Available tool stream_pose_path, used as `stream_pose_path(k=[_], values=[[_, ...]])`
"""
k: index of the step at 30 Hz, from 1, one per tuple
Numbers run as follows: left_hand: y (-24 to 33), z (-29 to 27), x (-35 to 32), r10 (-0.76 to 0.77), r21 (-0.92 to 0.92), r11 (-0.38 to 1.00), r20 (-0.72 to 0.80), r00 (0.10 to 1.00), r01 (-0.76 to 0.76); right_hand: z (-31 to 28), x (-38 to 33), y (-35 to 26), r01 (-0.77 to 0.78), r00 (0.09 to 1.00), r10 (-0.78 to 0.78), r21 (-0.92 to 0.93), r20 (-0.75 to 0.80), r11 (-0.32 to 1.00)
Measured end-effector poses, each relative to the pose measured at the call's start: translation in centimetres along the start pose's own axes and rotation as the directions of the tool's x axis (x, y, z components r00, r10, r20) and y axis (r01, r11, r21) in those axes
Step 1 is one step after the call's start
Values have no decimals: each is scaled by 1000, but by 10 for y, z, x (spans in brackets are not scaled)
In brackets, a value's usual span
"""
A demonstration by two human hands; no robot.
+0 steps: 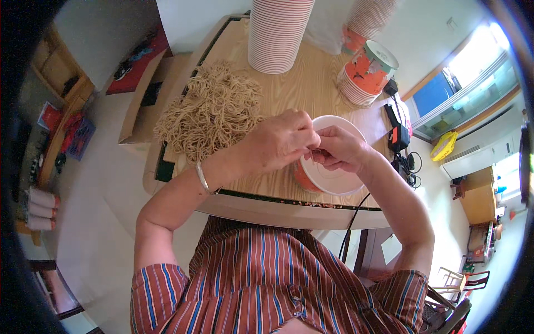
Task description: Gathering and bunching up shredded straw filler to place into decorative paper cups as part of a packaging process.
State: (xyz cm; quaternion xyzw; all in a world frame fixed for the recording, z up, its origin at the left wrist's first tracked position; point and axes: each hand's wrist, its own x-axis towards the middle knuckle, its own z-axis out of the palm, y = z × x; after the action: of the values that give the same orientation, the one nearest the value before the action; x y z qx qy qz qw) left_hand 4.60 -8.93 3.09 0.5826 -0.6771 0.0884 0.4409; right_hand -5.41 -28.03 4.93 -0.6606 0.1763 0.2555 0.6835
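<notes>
My left hand [278, 142] and my right hand [344, 149] meet fingertip to fingertip above a round paper tub [336, 181]. Both hands are closed in a pinch. What they hold between the fingertips is too small and too covered to make out. The tub has a pale round face, with orange-red printing on the side that shows, and stands near the table's front edge. Left of it lies a big loose heap of tan string [214, 111], partly behind my left wrist, which wears a silver bangle [203, 177].
A tall stack of white tubs [278, 36] rises at the table's back. Upside-down orange-red tubs [368, 72] stand at the back right. Black cables and adapters [399, 136] lie along the right edge. An open cardboard box [144, 111] sits left of the table.
</notes>
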Motion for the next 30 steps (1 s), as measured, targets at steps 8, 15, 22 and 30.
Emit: stream_pose_path(k=[8, 15, 22, 30], values=[[9, 1, 3, 140, 206, 966, 97, 985, -158, -6, 5, 9, 23, 999, -23, -5, 24, 1000], [14, -3, 6, 89, 208, 970, 193, 977, -129, 3, 0, 6, 40, 999, -43, 102, 30, 994], [1, 14, -8, -22, -23, 1000, -10, 1000, 21, 3, 5, 13, 81, 995, -84, -71, -45, 994], [15, 24, -24, -315, -137, 947, -225, 922, 290, 25, 0, 13, 250, 875, -380, -393, -300, 885]])
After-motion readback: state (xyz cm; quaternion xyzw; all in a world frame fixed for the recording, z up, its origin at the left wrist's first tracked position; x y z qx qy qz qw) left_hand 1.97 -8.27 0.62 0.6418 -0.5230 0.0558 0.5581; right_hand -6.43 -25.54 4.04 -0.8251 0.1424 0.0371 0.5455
